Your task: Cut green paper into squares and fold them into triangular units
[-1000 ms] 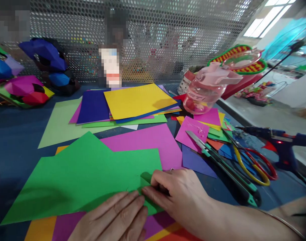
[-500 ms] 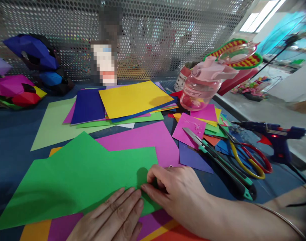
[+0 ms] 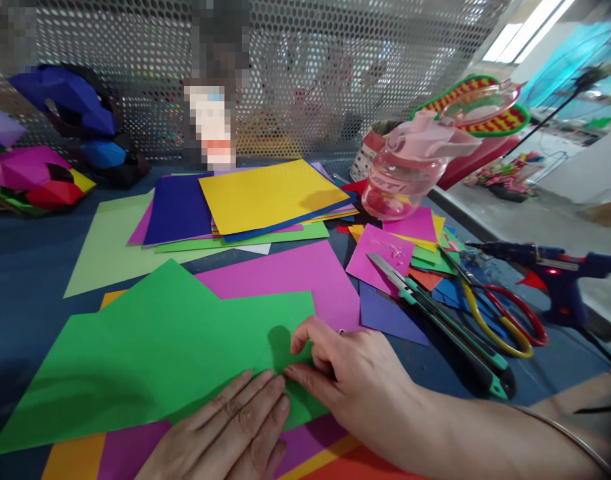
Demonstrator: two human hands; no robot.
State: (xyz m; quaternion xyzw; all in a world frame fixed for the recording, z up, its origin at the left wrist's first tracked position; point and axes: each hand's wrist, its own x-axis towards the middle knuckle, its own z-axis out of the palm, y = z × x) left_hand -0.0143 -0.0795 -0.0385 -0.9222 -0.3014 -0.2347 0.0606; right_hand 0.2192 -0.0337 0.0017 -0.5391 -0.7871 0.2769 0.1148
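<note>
A large green paper sheet with an angular cut outline lies in front of me. My left hand rests flat on its lower edge, fingers stretched out side by side. Just right of those fingertips is my right hand. Its thumb touches the sheet by the left fingers, and the bent index finger stays apart from the thumb. The other right fingers are curled and partly hidden; I see nothing held. A faint thin line runs on the green sheet above the left fingertips. Under it lie purple paper and orange paper.
Right of my hands lie a utility knife, scissors and a lit glue gun. Behind them stands a pink bottle. A stack topped by yellow paper and folded paper shapes sit before a perforated metal screen.
My right index finger has lifted slightly, widening its gap from the thumb. The left hand stays flat on the green sheet. The whole view has shifted slightly.
</note>
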